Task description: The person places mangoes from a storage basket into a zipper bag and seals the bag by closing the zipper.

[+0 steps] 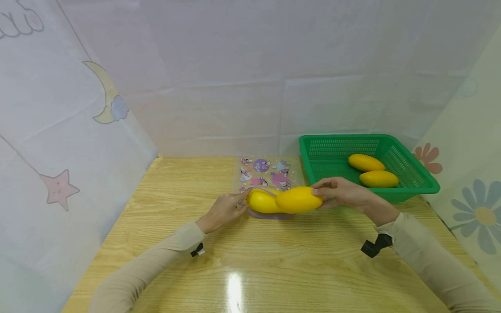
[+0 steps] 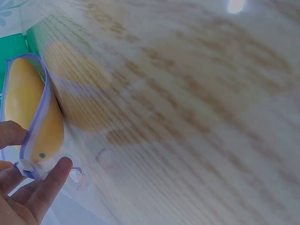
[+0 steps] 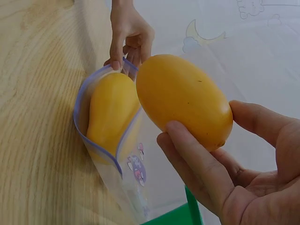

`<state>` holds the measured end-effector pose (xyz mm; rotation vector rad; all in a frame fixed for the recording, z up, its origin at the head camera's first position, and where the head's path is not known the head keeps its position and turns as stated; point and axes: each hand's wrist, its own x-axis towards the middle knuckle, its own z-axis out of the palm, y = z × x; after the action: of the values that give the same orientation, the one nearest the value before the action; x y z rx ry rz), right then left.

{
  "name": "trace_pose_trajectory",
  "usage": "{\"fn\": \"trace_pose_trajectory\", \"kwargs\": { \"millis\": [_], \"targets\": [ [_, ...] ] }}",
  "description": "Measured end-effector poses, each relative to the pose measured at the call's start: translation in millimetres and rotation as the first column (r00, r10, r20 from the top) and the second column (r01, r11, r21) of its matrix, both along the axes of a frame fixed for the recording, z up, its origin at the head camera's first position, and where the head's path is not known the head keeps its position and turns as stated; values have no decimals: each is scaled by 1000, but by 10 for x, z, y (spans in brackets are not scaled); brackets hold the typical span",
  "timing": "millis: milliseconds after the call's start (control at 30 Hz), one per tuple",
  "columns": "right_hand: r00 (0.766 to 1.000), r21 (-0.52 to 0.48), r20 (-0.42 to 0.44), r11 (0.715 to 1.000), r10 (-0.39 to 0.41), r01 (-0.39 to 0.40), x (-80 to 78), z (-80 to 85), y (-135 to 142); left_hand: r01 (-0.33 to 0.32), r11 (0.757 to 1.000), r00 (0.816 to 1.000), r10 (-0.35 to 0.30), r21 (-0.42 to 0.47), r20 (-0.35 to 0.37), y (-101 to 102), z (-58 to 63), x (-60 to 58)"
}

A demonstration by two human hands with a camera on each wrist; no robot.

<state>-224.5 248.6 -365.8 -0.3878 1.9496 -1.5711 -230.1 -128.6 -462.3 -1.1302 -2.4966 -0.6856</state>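
Observation:
My right hand (image 1: 346,194) grips a yellow mango (image 3: 180,98) by one end, with its thumb and fingers spread round it. The mango hangs over the mouth of a clear zip bag (image 1: 251,174) with a cartoon print and purple zip edges. The bag's mouth gapes, and a second yellow mango (image 3: 108,110) lies inside. At the bag's left corner my left hand (image 1: 223,211) pinches the zip edge, close to the white slider (image 2: 26,167). In the left wrist view, its fingers sit right by the end of the bagged mango.
A green plastic basket (image 1: 307,163) stands at the back right, just beyond my right hand. Two more yellow mangoes (image 1: 379,178) lie in it. The wooden table (image 1: 184,278) meets walls hung with printed sheets (image 1: 219,117) at the back and sides.

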Motion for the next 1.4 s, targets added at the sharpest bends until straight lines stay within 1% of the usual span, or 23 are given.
{"fn": "trace_pose_trajectory", "kwargs": {
  "millis": [333,533,667,933,1133,1233,1400],
  "targets": [
    [1000,-41,27,999,8,-7,66,-55,-103,-1,1000,1000,1,-3,-13,-9,-18,-10],
    [1000,-25,28,1000,-9,9,82,-130,-142,1,1000,1000,-1,-5,-7,-10,-17,-12],
    [999,-16,33,1000,1,0,90,-193,-160,3,1000,1000,-3,-5,-11,-12,-26,-15],
    [999,-43,52,999,9,-6,94,-280,-217,-2,1000,1000,2,-16,4,-15,-15,-6],
    [998,-38,57,999,-10,12,108,-350,-267,1,1000,1000,-1,-12,-5,-10,-27,-14],
    [997,-39,71,999,-17,20,116,-371,-301,-5,1000,1000,5,-11,-12,-9,-29,-15],
    [996,-66,91,998,-1,7,144,-383,-345,-5,1000,1000,5,2,-10,-1,-17,-5]
  ]
}}
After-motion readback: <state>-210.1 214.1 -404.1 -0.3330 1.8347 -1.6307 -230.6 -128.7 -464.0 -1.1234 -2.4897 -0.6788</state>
